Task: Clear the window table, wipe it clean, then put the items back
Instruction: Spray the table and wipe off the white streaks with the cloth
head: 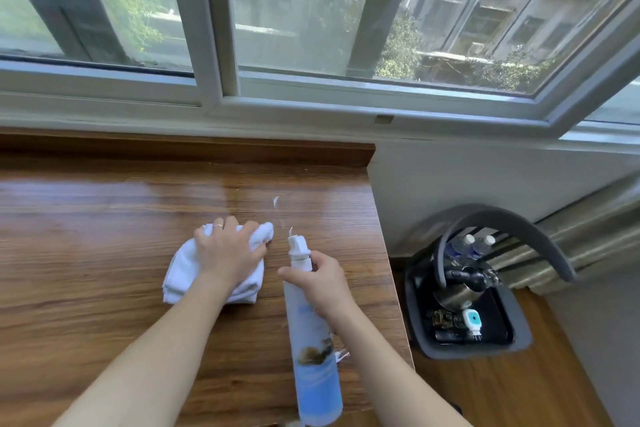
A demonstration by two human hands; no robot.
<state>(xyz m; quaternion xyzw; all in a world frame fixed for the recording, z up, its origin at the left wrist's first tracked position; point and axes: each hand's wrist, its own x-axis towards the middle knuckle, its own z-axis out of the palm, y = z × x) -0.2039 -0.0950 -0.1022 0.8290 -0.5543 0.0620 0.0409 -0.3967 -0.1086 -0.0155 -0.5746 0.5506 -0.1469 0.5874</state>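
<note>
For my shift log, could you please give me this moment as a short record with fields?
surface: wooden table under the window
left hand: grips a white cloth on the table
right hand: holds a spray bottle, nozzle toward the window
cleared items: black tray with kettle and two water bottles, beside the table
stage: wiping

Table (104, 236): wood-grain top, brown, smooth, glossy enough to throw back window light in pale streaks. Cloth (180, 274): white, soft folded fabric, matt, looks like terry. Spray bottle (317, 357): plastic, smooth, frosted white fading to blue, white plastic nozzle. Window frame (214, 28): pale, painted, smooth finish. Tray (519, 336) beside table: dark grey, matt. Kettle (457, 295) on it: polished metal, reflective. Two water bottles (474, 246): clear plastic, white caps.
</note>
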